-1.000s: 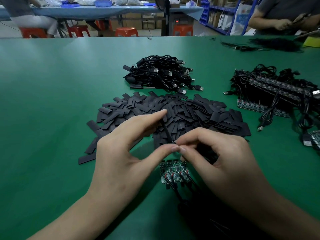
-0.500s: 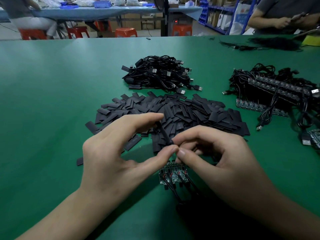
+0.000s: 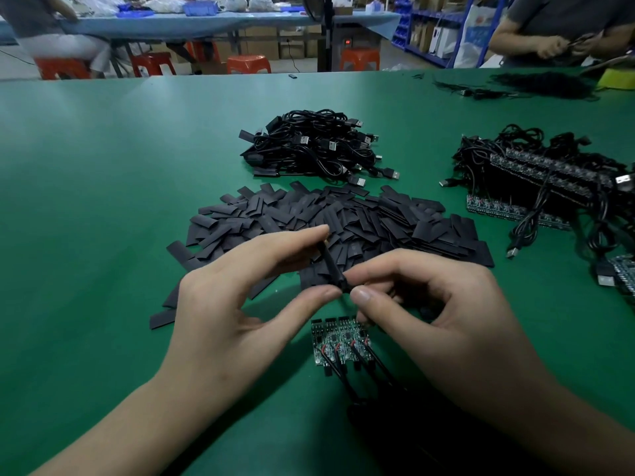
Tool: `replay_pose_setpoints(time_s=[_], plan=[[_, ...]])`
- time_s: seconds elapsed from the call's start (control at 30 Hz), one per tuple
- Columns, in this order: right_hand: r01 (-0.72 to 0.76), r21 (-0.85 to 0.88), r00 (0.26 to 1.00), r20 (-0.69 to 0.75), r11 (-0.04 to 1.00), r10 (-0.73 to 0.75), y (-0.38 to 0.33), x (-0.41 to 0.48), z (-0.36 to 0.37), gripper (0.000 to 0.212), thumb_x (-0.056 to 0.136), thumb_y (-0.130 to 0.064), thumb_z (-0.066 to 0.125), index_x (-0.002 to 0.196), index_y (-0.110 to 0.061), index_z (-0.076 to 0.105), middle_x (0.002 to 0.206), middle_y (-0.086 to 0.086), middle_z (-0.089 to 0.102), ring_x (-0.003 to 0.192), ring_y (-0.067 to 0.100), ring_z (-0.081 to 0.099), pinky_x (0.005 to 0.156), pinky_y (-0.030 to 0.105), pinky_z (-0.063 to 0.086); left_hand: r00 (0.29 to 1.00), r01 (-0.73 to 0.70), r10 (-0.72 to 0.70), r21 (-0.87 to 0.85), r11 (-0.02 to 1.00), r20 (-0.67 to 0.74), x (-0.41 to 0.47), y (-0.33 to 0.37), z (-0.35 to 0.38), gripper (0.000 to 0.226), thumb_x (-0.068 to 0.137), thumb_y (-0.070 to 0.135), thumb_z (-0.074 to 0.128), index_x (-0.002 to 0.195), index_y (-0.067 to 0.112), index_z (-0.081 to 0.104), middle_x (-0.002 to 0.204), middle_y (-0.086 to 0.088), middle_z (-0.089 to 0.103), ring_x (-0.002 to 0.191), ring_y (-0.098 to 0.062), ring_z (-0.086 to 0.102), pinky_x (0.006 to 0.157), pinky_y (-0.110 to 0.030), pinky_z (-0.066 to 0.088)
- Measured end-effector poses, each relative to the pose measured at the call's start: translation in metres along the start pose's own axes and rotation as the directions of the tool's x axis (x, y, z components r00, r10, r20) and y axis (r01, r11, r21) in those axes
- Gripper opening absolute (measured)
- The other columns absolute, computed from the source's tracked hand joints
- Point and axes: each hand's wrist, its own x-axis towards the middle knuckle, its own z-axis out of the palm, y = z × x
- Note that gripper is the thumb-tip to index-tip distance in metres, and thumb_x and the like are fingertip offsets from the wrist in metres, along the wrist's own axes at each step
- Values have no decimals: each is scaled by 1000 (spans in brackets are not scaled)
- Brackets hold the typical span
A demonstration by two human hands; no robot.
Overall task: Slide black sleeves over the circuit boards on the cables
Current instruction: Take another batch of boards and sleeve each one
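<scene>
My left hand (image 3: 237, 304) pinches a flat black sleeve (image 3: 331, 266) edge-on between thumb and forefinger. My right hand (image 3: 443, 317) meets it at the sleeve's lower end, thumb and forefinger closed on that end. Just below the hands a small row of green circuit boards (image 3: 340, 341) with red and black cables lies on the green table (image 3: 86, 201). Behind the hands spreads a wide pile of loose black sleeves (image 3: 378, 225).
A heap of black USB cables (image 3: 316, 146) lies beyond the sleeve pile. At the right sits a bundle of cabled circuit boards (image 3: 549, 180). Another person's hands (image 3: 556, 46) work at the far right corner. Red stools and a blue table stand behind.
Both hands shifted slightly left and toward me while keeping hold of the sleeve; the grip looks the same.
</scene>
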Motion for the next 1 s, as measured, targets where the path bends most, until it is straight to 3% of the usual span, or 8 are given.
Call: replay_pose_setpoints(time_s=[0.17,0.3,0.43,0.67,0.87,1.0], plan=[[33,-45,999,-15,998,-34,1,0,0,11,88,-23,73,96,-27,78,79,-11,73,78,11,72,69,26,57,995,99,-100,-150,984,0,-3,-1,6,46,84,21,81,127,15,67,121,7,73,111,-14,72,99,-30,56],[144,-238,987,-34,961,-157,1,0,1,12,87,-21,75,99,-22,79,80,-15,72,79,0,69,69,16,53,992,124,-126,-210,970,1,-3,2,12,42,81,21,73,122,17,65,119,8,72,113,-14,70,100,-26,54],[230,-358,966,-28,905,-256,2,-1,5,14,88,-20,75,100,-16,79,89,-11,75,83,-1,68,74,18,52,989,136,-145,-213,968,-29,-4,5,17,37,77,21,69,114,19,62,114,8,72,111,-14,70,98,-23,54],[268,-373,950,-50,888,-307,2,-1,6,11,89,-18,75,98,-14,79,90,-9,76,82,2,69,74,21,53,986,131,-151,-224,966,-72,-3,6,19,32,78,22,68,110,19,63,109,7,74,106,-15,73,94,-24,56],[223,-319,964,-65,921,-256,4,-1,3,11,87,-18,76,97,-15,80,85,-12,75,78,0,69,69,20,54,987,158,-154,-279,947,35,-4,3,16,44,84,26,75,124,17,62,122,5,71,117,-19,69,101,-29,54],[209,-277,972,-44,938,-230,3,0,1,10,88,-19,74,96,-17,79,84,-14,75,78,0,70,67,21,54,986,161,-162,-319,934,24,-4,1,15,45,84,28,77,125,19,62,124,5,72,117,-19,69,101,-30,55]])
